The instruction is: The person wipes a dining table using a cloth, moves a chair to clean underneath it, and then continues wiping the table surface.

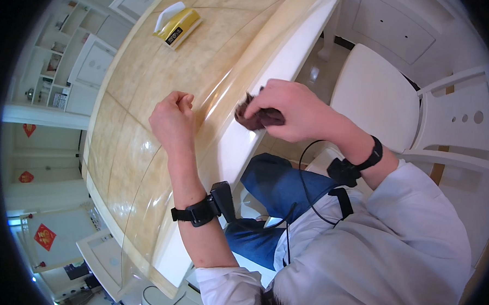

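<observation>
My right hand (pixel 297 110) grips a dark brown, crumpled item (pixel 266 117) between thumb and fingers. It looks soft, like cloth or a scrunchie, but blur hides its exact kind. The item is over the white edge of the table (pixel 238 146). To the left of it, over the tabletop, is my left hand (pixel 174 114), its fingers curled into a loose fist. No object shows in that hand, though its palm is turned out of sight. Each wrist wears a black strap with a small device, the left one (pixel 203 210) with a boxy housing.
A yellow tissue pack (pixel 177 27) lies toward the table's far end. Clear plastic sheeting (pixel 146 146) covers the marble-patterned top. A white chair (pixel 378 97) stands to the right, and a black cable (pixel 302 183) loops across my lap. White shelves (pixel 56 58) line the left wall.
</observation>
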`<state>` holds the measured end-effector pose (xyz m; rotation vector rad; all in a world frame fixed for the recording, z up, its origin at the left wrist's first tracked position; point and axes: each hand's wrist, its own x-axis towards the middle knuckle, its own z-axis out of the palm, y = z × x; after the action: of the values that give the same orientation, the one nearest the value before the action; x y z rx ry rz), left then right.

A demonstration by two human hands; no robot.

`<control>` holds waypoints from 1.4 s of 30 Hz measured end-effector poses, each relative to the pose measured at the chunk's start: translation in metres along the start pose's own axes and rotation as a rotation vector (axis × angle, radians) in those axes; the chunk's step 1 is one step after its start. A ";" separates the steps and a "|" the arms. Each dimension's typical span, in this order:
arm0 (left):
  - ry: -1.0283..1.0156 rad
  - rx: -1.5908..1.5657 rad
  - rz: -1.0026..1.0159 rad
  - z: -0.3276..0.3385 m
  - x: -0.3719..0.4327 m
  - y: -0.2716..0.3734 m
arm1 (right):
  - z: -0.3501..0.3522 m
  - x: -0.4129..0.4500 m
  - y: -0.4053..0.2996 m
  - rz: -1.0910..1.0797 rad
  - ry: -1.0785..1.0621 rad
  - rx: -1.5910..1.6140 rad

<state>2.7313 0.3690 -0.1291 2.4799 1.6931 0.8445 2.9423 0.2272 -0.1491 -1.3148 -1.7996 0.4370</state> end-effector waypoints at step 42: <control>0.138 0.012 0.195 -0.007 -0.013 -0.010 | 0.048 0.036 0.018 0.005 0.576 -0.192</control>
<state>2.7157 0.3601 -0.1314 2.6860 1.5140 1.0485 2.9125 0.2761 -0.1744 -1.3982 -1.3723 -0.1162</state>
